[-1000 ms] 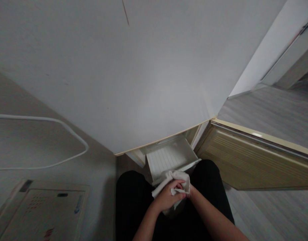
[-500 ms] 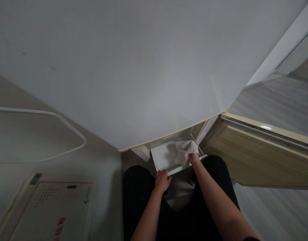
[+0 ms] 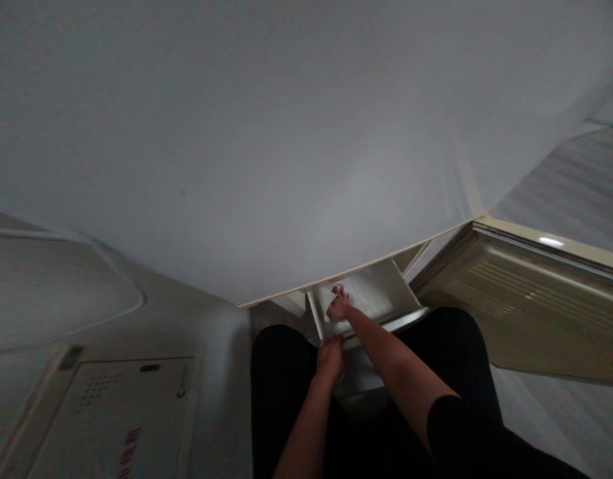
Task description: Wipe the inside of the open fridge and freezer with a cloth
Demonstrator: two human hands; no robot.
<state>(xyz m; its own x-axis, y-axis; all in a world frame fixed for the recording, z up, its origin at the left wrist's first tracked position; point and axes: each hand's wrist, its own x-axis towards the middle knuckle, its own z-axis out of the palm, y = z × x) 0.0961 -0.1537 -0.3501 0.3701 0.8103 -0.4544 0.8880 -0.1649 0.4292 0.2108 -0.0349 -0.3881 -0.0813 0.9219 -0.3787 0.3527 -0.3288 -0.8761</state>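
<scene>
A white drawer (image 3: 379,293) is pulled partway out from under a broad white top (image 3: 296,173). Inside its left part, my right hand (image 3: 341,305) presses a pale cloth (image 3: 330,310) against the drawer, the cloth bunched beneath the fingers. My left hand (image 3: 330,357) grips the drawer's front rim near the left corner. The drawer's front stands between my knees.
On the right, a door (image 3: 540,299) with a yellowed ribbed inner side and a rubber seal stands open. A metal box (image 3: 117,406) with red lettering is at the lower left wall. A white cable (image 3: 122,279) loops above it. Grey floor (image 3: 580,173) lies beyond the door.
My right hand has moved the cloth from the drawer's right side to its left. My left hand stays on the front rim. The view has shifted slightly.
</scene>
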